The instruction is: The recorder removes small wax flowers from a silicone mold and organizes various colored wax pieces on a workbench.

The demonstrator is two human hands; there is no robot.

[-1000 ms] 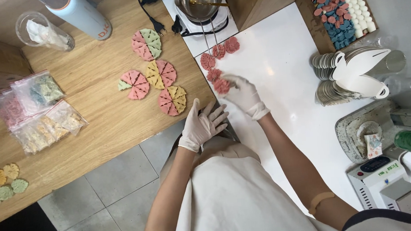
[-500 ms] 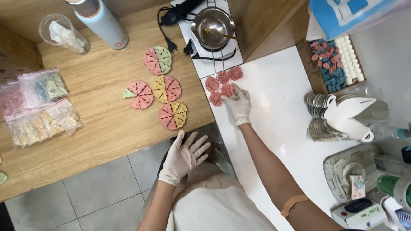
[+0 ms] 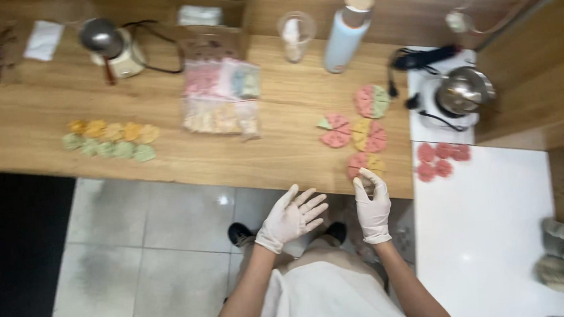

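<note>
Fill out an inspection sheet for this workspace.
Surface: wooden counter beside a white table.
Job's things: segmented pink and yellow discs; right hand touches the nearest disc.
Clutter: clear bags, blue bottle, plastic cup, green and yellow pieces, pink pieces.
Grippers: left hand open, holding nothing; both gloved.
Cables: black cord by a metal pot.
Surroundings: tiled floor.

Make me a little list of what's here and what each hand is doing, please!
left hand: gloved, open, fingers spread, holding nothing, in front of the counter edge
right hand: gloved, fingertips on pink-and-yellow disc
nearby: more segmented discs, wooden counter
white surface: red pieces
also: clear bags, blue bottle
</note>
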